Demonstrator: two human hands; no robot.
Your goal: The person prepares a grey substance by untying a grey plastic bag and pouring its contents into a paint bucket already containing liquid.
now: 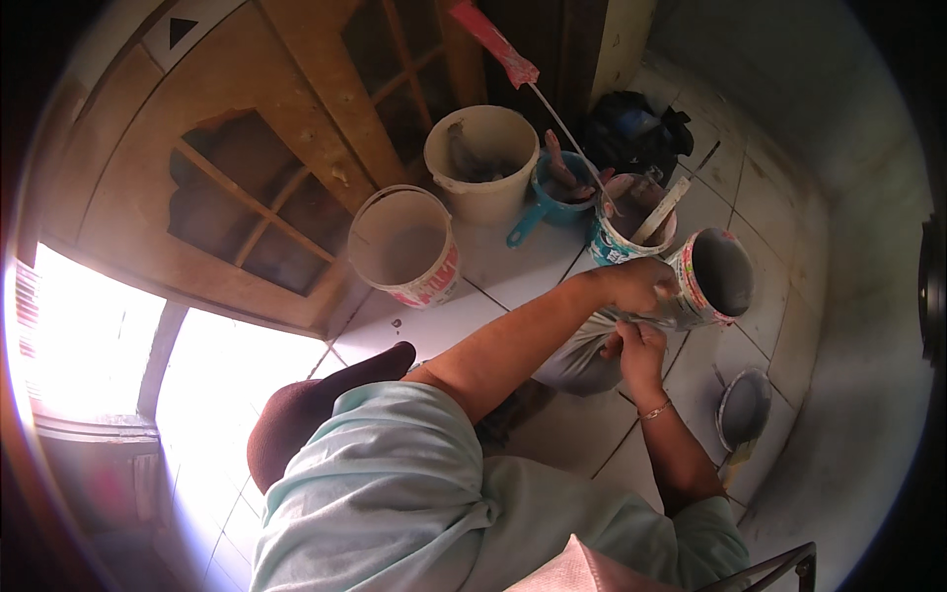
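My left hand [641,283] reaches across from the left with its fingers curled on the gathered plastic at the neck of a bulging bag. My right hand [643,347], a bracelet at its wrist, pinches the same bag just below. The plastic bag [582,363] looks full of something grey and sits low between my arms; its underside is hidden. Right beside my left hand, a patterned tub [707,279] leans over, its mouth tilted to the right and its inside grey. Whether my left fingers also touch this tub is unclear.
Ahead stand a cream bucket [483,187], a white bucket [404,247], a blue dipper [558,202] and a tub [617,245] with a paint roller [513,69] across it. A grey-coated bowl [744,409] lies right. A brown cap-like shape [296,429] is beside my left sleeve.
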